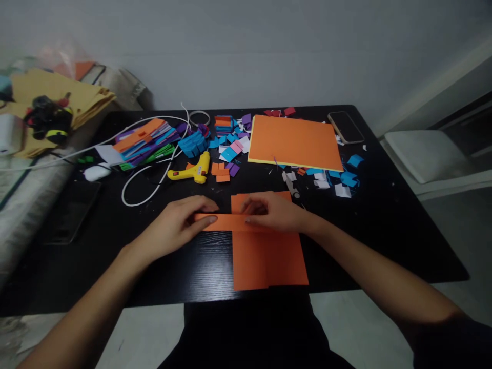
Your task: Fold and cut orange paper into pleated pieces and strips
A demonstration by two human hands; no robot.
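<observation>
An orange paper strip [229, 222] lies sideways across a larger orange sheet [251, 261] near the table's front edge. My left hand [183, 221] holds the strip's left end, thumb on top and fingers curled behind it. Over the strip's right part, my right hand [273, 211] is curled, with thumb and fingertips closed on the paper. The strip's right end is hidden under that hand. Beneath it, the orange sheet shows a vertical line down its middle, where two pieces or a fold meet.
On the black table [184, 282] lie a yellow glue gun [192, 170], a stack of orange sheets [295, 141], scissors [291, 185] and a phone [346, 127]. Bundled coloured strips [148, 141] and a white cable [132, 200] lie left. Small paper pieces [230, 148] are scattered at the back.
</observation>
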